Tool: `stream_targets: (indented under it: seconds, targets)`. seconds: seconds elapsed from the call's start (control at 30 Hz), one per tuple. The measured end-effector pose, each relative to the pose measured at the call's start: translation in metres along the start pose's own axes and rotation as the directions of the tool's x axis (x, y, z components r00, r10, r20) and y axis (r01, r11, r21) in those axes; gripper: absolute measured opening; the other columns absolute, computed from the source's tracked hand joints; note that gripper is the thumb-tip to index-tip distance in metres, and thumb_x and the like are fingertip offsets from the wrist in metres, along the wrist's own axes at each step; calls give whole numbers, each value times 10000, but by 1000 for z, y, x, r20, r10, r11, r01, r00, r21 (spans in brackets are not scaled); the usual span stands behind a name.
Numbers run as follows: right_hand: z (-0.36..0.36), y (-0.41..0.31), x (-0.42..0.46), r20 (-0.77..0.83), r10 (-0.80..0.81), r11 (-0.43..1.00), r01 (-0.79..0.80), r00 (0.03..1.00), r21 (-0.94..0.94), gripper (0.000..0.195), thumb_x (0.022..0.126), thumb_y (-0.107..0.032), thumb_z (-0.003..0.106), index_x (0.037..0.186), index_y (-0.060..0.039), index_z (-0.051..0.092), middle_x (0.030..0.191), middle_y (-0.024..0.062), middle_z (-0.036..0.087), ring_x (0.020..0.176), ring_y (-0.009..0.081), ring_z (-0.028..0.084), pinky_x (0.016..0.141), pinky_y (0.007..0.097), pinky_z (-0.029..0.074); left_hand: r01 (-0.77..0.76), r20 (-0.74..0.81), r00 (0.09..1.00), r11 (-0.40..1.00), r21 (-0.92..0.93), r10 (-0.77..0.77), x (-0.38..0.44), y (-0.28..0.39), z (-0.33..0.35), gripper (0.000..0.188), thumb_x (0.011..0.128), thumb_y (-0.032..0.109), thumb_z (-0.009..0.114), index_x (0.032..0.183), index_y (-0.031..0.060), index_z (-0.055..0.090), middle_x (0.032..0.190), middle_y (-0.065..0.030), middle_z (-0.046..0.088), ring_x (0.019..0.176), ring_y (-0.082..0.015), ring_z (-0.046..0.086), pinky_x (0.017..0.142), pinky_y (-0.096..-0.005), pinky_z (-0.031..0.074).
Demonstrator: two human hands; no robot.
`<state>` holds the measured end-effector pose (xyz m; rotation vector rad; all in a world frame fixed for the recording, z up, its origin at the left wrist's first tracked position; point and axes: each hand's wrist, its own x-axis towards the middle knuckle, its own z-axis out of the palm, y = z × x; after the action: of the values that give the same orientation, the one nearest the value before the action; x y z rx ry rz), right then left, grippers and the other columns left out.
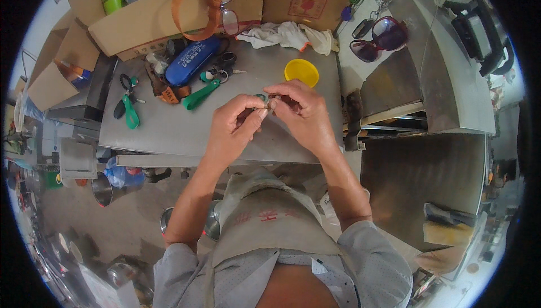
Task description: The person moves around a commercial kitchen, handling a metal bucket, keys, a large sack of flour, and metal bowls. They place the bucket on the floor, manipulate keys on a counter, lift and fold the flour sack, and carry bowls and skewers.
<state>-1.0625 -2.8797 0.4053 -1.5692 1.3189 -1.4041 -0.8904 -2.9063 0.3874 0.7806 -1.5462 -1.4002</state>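
Note:
Both hands meet fingertip to fingertip above the grey metal table (pixel 165 128). My left hand (pixel 236 124) pinches one side of a small dark object (pixel 269 102), and my right hand (pixel 302 111) pinches the other side. The fingers hide most of it, so its kind cannot be told; a bit of green shows beside it. Just beyond my right hand lies a round yellow lid or shallow dish (pixel 301 72). Left of my hands are a green strap fob (pixel 200 95) with keys and a blue glasses case (pixel 192 61).
Cardboard boxes (pixel 143 25) stand along the back, with eyeglasses (pixel 229 10) and an orange strap hanging over one. White gloves (pixel 287 37) lie at the back edge. Another green fob (pixel 131 111) is at left. Sunglasses (pixel 380 40) and a car key (pixel 362 28) lie at right.

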Motion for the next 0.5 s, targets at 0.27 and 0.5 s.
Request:
stream_targets:
  seconds: [0.27,0.5]
  targets:
    - [1,2,-10,105,214,884,-239,971,401,138,899,-22,630,1013,-10,553,940,23,602,798,76,599,720,245,546,-382,-6,913,859,340,408,0,-11,-2,192,824,-38,636,1004,29,649,1017,-110,642,800,-204,641,641,-262,506]
    - [0,1,-13,169,254,791,-305,952,530,133,924,-45,615,1046,-15,570,977,41,612,880,101,607,751,266,559,-527,74,802,642,557,593,0,-8,0,319,760,-103,646,1042,45,663,1053,-120,645,854,-251,668,682,-314,542]
